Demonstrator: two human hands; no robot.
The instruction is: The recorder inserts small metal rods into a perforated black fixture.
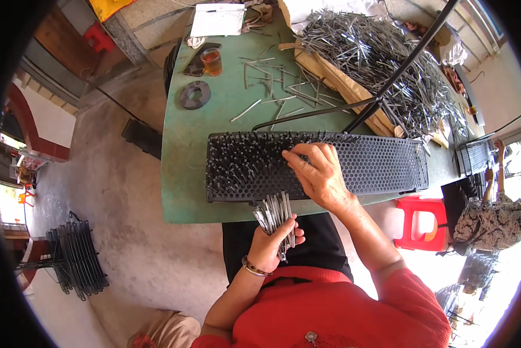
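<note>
A long black perforated tray lies across the near edge of the green table. Short thin metal rods stand upright, packed in the holes of its left part, while most holes toward the right are bare. Below the tray's front edge, my left hand is closed round a bundle of shiny metal rods, their tips fanned upward. Over the middle of the tray, beside the standing rods, my right hand has its thumb and fingertips pressed together in a pinch. Whatever lies between those fingertips is too small to make out.
A large heap of metal rods lies on brown paper at the back right. Loose rods are scattered behind the tray, crossed by a black metal stand. A cup of brown liquid and grey ring sit left; a red stool stands right.
</note>
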